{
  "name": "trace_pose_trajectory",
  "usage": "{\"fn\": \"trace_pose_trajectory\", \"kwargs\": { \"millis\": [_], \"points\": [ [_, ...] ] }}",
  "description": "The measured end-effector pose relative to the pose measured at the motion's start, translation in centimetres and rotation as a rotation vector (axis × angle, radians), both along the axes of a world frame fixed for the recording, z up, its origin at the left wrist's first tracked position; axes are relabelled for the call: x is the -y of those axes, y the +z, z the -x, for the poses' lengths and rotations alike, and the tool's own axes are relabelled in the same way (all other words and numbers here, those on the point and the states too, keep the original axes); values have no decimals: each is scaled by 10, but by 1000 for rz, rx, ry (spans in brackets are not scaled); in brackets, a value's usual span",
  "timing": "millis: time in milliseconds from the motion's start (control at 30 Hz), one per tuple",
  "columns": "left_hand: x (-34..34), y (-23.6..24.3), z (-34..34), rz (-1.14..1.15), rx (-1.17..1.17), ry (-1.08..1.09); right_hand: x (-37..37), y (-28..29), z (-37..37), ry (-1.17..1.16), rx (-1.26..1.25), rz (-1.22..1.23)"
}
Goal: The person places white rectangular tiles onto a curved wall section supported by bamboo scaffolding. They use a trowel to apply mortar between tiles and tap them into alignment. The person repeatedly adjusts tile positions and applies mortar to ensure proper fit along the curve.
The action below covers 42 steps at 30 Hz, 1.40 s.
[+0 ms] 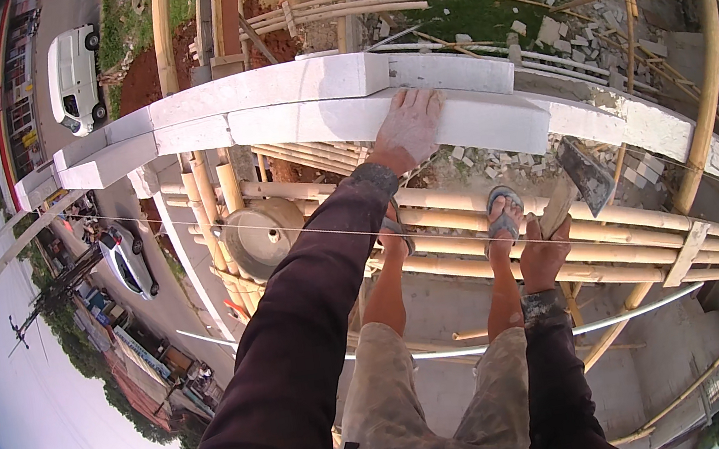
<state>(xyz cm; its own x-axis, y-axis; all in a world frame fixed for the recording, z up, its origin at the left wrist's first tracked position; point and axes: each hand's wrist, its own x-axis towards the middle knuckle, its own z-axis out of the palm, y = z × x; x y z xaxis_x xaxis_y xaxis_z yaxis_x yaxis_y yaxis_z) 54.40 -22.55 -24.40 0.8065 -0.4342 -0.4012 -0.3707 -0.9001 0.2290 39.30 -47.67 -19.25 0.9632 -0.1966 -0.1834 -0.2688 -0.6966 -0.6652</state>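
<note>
Touching the block (493,119) is the left hand (410,129); bucket (241,230) contents unclear.

one left hand (408,129) at one o'clock; one right hand (544,264) near four; one tool (590,178) and two feet (505,223) at three; one tub (250,252) and one silver car (128,266) at nine; one white van (75,76) at ten
</note>
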Motion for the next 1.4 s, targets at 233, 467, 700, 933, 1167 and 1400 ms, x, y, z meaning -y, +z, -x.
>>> {"fn": "trace_pose_trajectory", "kwargs": {
  "millis": [233, 467, 700, 933, 1167, 1400],
  "points": [
    [-74, 17, -10, 107, 291, 200, -32, 17, -82, 90, -182, -497],
    [-168, -12, -55, -154, 235, 512, -80, -13, -258, 277, -577, -465],
    [-166, -30, -48, -149, 427, 492, -159, -103, -329, 740, -517, -263],
    [-167, -29, -50, -138, 398, 512, -169, -142, -345, 966, -663, -88],
    [-166, -26, -49, -113, 373, 520, -163, -90, -288, 789, -206, 68],
    [-168, -28, -49, -141, 377, 502, -141, 8, -192, -9, -524, -909]
  ]
}}
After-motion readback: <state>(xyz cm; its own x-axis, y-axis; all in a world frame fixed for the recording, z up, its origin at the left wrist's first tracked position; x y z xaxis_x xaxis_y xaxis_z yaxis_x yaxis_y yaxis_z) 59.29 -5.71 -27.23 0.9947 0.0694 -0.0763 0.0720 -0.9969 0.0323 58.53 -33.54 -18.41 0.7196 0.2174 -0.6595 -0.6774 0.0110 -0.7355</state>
